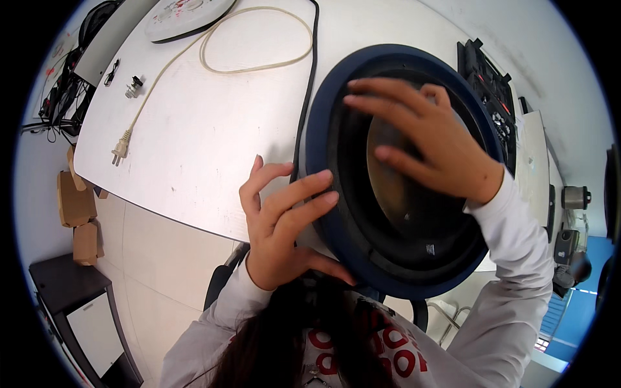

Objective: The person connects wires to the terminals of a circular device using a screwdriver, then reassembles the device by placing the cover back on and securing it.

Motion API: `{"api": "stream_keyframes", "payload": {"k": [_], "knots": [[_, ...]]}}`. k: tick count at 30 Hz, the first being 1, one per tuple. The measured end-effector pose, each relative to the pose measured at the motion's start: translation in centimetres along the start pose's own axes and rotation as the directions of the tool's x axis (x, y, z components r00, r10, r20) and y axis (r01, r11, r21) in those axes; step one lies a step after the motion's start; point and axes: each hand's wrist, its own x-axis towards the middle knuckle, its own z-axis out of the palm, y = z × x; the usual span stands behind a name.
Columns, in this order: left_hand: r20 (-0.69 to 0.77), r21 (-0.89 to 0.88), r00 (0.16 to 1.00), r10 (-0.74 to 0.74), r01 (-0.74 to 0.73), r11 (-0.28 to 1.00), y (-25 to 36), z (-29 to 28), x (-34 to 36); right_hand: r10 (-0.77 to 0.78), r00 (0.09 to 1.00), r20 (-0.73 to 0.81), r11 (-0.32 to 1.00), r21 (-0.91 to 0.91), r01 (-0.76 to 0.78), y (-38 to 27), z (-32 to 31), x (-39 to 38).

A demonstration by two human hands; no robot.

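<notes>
A large round housing [388,290] with a dark blue rim and a black hollow inside lies in front of me, overhanging the table's near edge. At its middle is a smooth brownish disc [386,187], partly covered by my right hand [430,139]. That hand reaches over the hollow with fingers apart, slightly blurred; whether the fingertips touch the disc I cannot tell. At the left rim is my left hand [281,220], its fingers spread and curved. Its fingertips meet the rim's side, and the thumb lies along the lower edge.
On the white table [213,129], a cream power cord [169,66] with a two-pin plug [121,147] runs to a white appliance [187,18]. A black cable [308,84] passes left of the housing. Small metal parts [134,86] lie far left; a black tool case [491,90] is at right.
</notes>
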Motion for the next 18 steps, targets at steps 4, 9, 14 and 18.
{"api": "stream_keyframes", "payload": {"k": [4, 9, 14, 18], "knots": [[-0.010, -0.022, 1.000, 0.016, -0.016, 1.000, -0.1, 0.2, 0.1, -0.021, 0.998, 0.059, 0.960, 0.280, 0.004, 4.1, -0.5, 0.7], [-0.005, -0.010, 0.999, 0.033, -0.033, 0.999, -0.1, 0.4, 0.2, 0.076, 0.972, 0.224, 0.851, 0.493, -0.180, 4.9, 0.3, 2.2], [-0.030, 0.039, 0.999, 0.030, -0.029, 0.999, -0.1, 0.3, 0.1, 0.099, 0.967, 0.233, 0.829, 0.518, -0.210, 4.7, 0.8, 2.7], [-0.022, 0.039, 1.000, 0.014, -0.014, 0.999, -0.1, 0.2, -0.1, 0.212, 0.941, 0.263, 0.791, 0.519, -0.324, 4.8, -0.3, 2.8]]}}
